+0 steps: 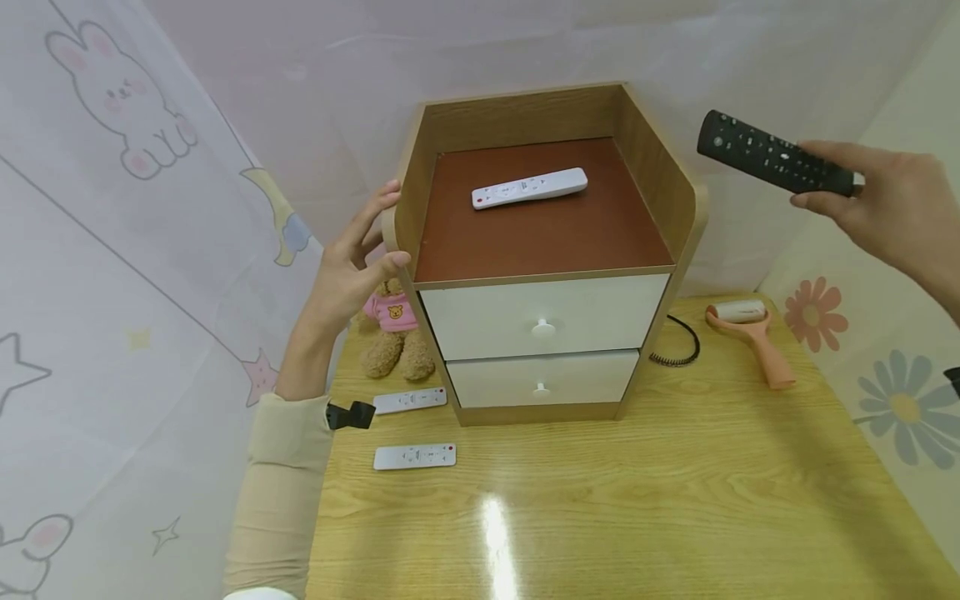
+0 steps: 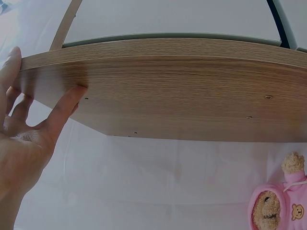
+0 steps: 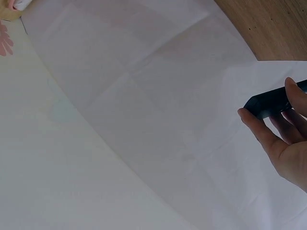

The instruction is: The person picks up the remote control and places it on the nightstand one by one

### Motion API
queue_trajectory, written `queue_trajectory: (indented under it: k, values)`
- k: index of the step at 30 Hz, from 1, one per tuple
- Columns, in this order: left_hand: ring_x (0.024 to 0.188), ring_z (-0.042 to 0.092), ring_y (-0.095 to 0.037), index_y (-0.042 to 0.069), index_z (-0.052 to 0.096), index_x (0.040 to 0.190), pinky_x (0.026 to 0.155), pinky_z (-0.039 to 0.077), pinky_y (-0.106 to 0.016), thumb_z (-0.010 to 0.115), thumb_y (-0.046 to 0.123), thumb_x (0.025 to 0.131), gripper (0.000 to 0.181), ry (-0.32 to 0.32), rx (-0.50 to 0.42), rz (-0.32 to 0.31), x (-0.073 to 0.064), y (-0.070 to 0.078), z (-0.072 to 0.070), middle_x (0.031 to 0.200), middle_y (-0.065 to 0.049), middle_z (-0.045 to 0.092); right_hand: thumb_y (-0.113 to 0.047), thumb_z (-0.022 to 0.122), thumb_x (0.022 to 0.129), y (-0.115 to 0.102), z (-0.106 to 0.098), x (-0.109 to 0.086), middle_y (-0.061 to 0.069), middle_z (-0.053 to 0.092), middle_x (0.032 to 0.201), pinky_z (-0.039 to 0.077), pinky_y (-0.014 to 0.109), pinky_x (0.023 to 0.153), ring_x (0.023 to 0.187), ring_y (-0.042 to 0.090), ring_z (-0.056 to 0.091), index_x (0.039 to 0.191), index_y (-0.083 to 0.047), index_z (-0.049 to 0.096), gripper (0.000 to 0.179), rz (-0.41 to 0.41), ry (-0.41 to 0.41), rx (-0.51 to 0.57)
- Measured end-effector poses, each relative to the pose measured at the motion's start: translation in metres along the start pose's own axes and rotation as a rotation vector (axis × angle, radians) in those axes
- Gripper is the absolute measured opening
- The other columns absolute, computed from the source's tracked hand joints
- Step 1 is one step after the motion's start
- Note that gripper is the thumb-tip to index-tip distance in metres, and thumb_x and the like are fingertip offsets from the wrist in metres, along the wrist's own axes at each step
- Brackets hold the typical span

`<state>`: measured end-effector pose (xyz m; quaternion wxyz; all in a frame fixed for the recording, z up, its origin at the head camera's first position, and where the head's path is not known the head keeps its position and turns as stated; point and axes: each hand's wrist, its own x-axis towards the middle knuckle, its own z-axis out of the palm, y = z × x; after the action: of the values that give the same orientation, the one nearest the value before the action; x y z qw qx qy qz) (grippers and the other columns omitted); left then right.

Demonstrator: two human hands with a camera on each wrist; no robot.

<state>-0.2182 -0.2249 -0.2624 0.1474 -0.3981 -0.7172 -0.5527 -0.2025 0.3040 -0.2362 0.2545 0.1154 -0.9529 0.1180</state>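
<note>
My right hand (image 1: 900, 196) holds a black remote control (image 1: 772, 157) in the air, to the right of a small wooden cabinet (image 1: 536, 414). Thumb and fingers pinch the remote near one end, and its buttons show in the head view. With fairly straight, spread fingers, my left hand (image 1: 347, 271) touches the left side panel of the cabinet, as the left wrist view (image 2: 29, 143) also shows. On the cabinet's brown top lies a white remote control (image 1: 529, 188). Two white drawers, the upper drawer (image 1: 480, 325) and the lower drawer (image 1: 495, 385), are closed.
Two white remotes, one nearer (image 1: 415, 456) and one farther (image 1: 409, 400), lie on the wooden table (image 1: 600, 517) left of the cabinet. A teddy bear (image 1: 395, 312) in pink sits behind them. Right of the cabinet are a black coiled cord (image 1: 693, 346) and an orange-handled lint roller (image 1: 761, 342).
</note>
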Motion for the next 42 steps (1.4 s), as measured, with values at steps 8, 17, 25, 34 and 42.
queue_trajectory:
  k: [8,17,25,34,42]
  values:
    - [0.129,0.042,-0.043,-0.002,0.037,0.144,0.080,0.055,-0.024,0.062,0.000,0.091,0.058,0.003,-0.021,-0.056,-0.001,0.001,0.000,0.156,-0.010,0.029,0.003,0.072,0.083,-0.012,-0.012,0.013,0.039,0.059,0.107,0.022,0.018,0.042,0.043,0.011,0.037,0.133,0.002,0.054,0.054,-0.074,0.038,-0.014]
    - [0.132,0.040,-0.037,-0.003,0.038,0.143,0.091,0.050,-0.027,0.062,-0.004,0.091,0.058,0.004,-0.002,-0.041,-0.001,0.001,0.001,0.155,-0.012,0.030,0.002,0.073,0.082,-0.037,-0.022,0.030,0.033,0.061,0.112,0.025,0.018,0.053,0.059,0.031,0.049,0.133,0.001,0.055,0.055,-0.183,0.031,-0.004]
    - [0.135,0.037,-0.037,-0.003,0.037,0.143,0.086,0.052,-0.024,0.061,-0.007,0.090,0.058,0.006,0.002,-0.034,-0.001,0.001,0.000,0.155,-0.012,0.030,0.001,0.071,0.085,-0.057,-0.022,0.040,0.033,0.060,0.113,0.031,0.023,0.061,0.073,0.038,0.055,0.139,-0.002,0.050,0.057,-0.214,-0.031,0.022]
    - [0.132,0.040,-0.041,-0.001,0.037,0.144,0.077,0.055,-0.023,0.063,0.002,0.092,0.059,0.005,-0.019,-0.046,-0.001,0.001,-0.001,0.156,-0.010,0.030,0.000,0.073,0.083,-0.081,-0.027,0.055,0.033,0.062,0.111,0.044,0.051,0.070,0.084,0.044,0.059,0.134,0.001,0.054,0.054,-0.290,-0.030,0.025]
    - [0.136,0.036,-0.034,-0.002,0.038,0.144,0.090,0.051,-0.026,0.064,0.001,0.091,0.059,0.003,-0.007,-0.032,-0.001,-0.001,0.000,0.155,-0.011,0.030,-0.002,0.071,0.086,-0.100,-0.025,0.066,0.029,0.062,0.115,0.044,0.053,0.076,0.091,0.040,0.057,0.135,-0.001,0.054,0.052,-0.310,-0.089,0.049]
